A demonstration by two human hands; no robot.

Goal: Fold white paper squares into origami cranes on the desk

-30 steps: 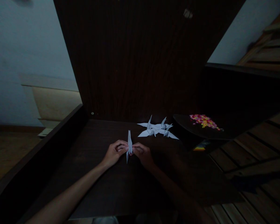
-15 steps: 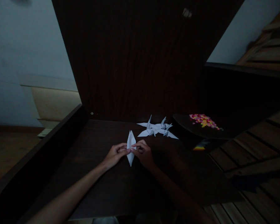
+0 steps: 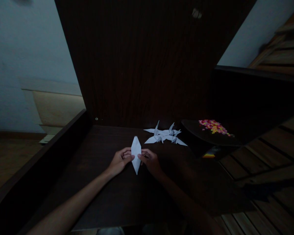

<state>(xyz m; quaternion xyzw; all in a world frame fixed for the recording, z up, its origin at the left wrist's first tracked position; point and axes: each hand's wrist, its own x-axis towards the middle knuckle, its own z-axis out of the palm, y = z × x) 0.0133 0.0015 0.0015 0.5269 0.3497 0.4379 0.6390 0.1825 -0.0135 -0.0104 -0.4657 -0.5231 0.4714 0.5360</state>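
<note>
While both hands work close in, the paper [image 3: 136, 148] sits between them, a long white folded diamond, tips at 12 and 6 o'clock, upper tip split into points. Left hand [image 3: 119, 160] at 8 o'clock of it, pinching its left edge; right hand [image 3: 151, 161] at 4 o'clock, pinching the right edge. Hands apart from each other, both clamped on the paper, thumbs on the near face, fingers curled at the sides and partly hidden. Paper is over the desk [image 3: 107, 192]; can't tell if it touches.

At 2 o'clock, near the right hand: white folded cranes [image 3: 165, 133], bunched, overlapping, count unclear. Farther out, between 2 and 3 o'clock: pink, red and yellow bits [image 3: 214, 126] heaped on a dark shelf [image 3: 193, 130]. Dark board [image 3: 142, 65] upright at 12 o'clock. Dim light.
</note>
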